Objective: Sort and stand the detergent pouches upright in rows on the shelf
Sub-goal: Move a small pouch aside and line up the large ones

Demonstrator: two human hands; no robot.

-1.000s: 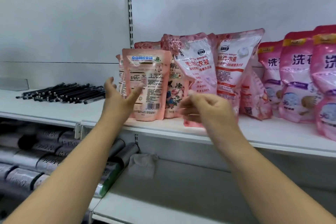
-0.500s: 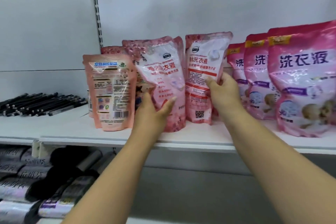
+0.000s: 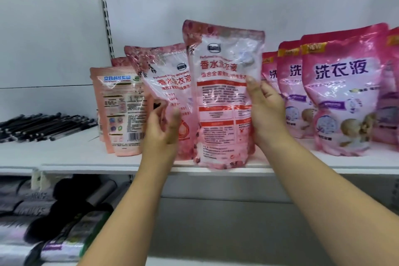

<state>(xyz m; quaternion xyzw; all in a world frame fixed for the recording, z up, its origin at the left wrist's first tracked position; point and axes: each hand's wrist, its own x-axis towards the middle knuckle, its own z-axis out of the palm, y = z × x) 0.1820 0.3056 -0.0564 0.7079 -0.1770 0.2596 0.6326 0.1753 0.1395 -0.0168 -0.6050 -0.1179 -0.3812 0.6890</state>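
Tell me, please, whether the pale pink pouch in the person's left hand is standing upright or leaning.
Leaning. The pale pink pouch tilts with its top toward the left, gripped by the left hand.

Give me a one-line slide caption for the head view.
Right hand and left hand each hold a pale pink detergent pouch at the white shelf edge.

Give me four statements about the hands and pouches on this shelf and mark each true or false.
1. The right hand grips the tall pink pouch. True.
2. The left hand rests flat on the shelf board. False: it holds the leaning pink pouch.
3. The black pens lie to the right of the pouches. False: they lie on the left.
4. The magenta pouches stand upright on the right. True.
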